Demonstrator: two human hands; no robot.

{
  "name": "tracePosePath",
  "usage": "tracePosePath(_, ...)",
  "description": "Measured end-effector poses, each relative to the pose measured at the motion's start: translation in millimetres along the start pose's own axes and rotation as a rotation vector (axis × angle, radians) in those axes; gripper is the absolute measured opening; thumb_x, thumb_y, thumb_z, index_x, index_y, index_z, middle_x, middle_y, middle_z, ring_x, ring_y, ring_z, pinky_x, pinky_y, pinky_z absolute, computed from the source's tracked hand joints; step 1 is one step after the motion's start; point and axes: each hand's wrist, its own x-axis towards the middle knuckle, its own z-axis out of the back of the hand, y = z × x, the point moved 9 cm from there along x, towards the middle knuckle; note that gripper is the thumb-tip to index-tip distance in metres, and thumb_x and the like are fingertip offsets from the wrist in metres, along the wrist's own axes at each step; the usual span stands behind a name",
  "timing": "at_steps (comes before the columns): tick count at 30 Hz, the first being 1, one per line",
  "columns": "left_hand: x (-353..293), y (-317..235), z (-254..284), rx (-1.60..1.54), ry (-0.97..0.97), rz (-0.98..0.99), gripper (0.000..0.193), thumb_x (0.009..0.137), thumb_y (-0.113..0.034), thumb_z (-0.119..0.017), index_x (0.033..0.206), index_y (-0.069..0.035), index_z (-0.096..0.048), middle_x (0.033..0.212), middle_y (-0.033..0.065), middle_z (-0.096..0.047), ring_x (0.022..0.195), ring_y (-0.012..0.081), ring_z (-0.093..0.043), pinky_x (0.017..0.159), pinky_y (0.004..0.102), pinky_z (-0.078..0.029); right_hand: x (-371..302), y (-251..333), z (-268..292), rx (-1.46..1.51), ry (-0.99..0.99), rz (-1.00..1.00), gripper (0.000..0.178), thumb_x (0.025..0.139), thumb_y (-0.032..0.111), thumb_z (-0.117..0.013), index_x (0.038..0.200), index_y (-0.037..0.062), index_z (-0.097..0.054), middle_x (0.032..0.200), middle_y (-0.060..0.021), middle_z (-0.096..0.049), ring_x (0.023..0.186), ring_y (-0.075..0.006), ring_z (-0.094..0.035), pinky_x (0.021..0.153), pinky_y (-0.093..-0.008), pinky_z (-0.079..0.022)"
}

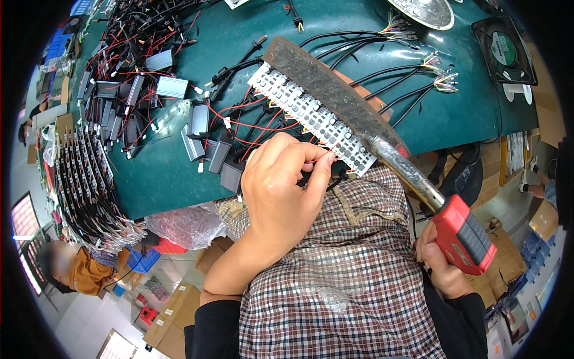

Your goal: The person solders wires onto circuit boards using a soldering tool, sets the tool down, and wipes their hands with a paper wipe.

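Observation:
My left hand point(278, 182) is closed in a pinch on a thin red wire point(330, 154) by the lower end of a white circuit board panel point(308, 116) filled with small components. My right hand point(441, 263) grips the red and black handle of a soldering iron point(461, 234). Its metal barrel slants up-left, and the front end lies over the dark worn bar point(323, 84) along the panel's far edge. The tip itself is hard to make out there. Red wires and several grey metal housings point(199, 119) lie left of the panel.
Black cables point(382, 84) with bare coloured ends fan out behind the bar on the green table point(161, 191). A tangled heap of wired parts point(137, 54) covers the far left. A round metal dish point(427, 11) and a fan point(503, 51) stand at the right. A person point(89, 269) sits at lower left.

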Motion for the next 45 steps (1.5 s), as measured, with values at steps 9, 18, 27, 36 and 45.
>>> tracePosePath(9, -1, 0, 6, -0.088, -0.044, 0.021, 0.007, 0.081, -0.003, -0.080, 0.086, -0.003, -0.075, 0.075, 0.0027, -0.063, 0.065, 0.0106, -0.057, 0.055, 0.0243, -0.043, 9, 20, 15, 0.051, -0.177, 0.118, 0.028, 0.093, 0.026, -0.064, 0.093, 0.0054, -0.045, 0.075, -0.0051, -0.045, 0.051, -0.0082, -0.038, 0.050, -0.0254, -0.042)
tracePosePath(18, -4, 5, 10, -0.053, -0.069, 0.043, 0.010, 0.081, -0.005, -0.080, 0.089, -0.006, -0.074, 0.077, 0.0034, -0.064, 0.060, 0.0151, -0.062, 0.053, 0.0285, -0.048, -2, 17, 1, -0.799, 0.118, 0.200, 0.028, 0.094, 0.028, -0.062, 0.089, 0.0043, -0.048, 0.074, -0.0026, -0.047, 0.060, -0.0119, -0.048, 0.056, -0.0275, -0.043)
tracePosePath(27, -1, -1, 4, 0.001, -0.059, -0.057, 0.009, 0.079, -0.002, -0.080, 0.082, -0.003, -0.072, 0.075, 0.0042, -0.062, 0.066, 0.0129, -0.058, 0.053, 0.0252, -0.042, 5, 8, -9, 0.019, 0.057, -0.101, 0.022, 0.089, 0.011, -0.069, 0.109, 0.0022, -0.063, 0.089, -0.0054, -0.061, 0.080, -0.0179, -0.058, 0.073, -0.0326, -0.047)
tracePosePath(36, 3, 1, 4, 0.021, -0.029, -0.027, 0.010, 0.077, 0.000, -0.078, 0.077, -0.004, -0.068, 0.075, 0.0042, -0.060, 0.063, 0.0147, -0.055, 0.055, 0.0274, -0.043, 14, 8, -18, 0.062, 0.105, -0.104, 0.018, 0.097, 0.020, -0.061, 0.094, 0.0028, -0.056, 0.076, -0.0011, -0.050, 0.067, -0.0103, -0.046, 0.062, -0.0274, -0.038)
tracePosePath(45, 6, 4, 5, 0.024, -0.009, -0.007, 0.010, 0.077, -0.001, -0.078, 0.076, -0.004, -0.068, 0.074, 0.0043, -0.060, 0.061, 0.0142, -0.055, 0.055, 0.0274, -0.043, 12, -3, -17, 0.038, 0.098, -0.095, 0.028, 0.091, 0.010, -0.074, 0.118, 0.0029, -0.067, 0.100, -0.0065, -0.068, 0.090, -0.0173, -0.065, 0.077, -0.0337, -0.051)
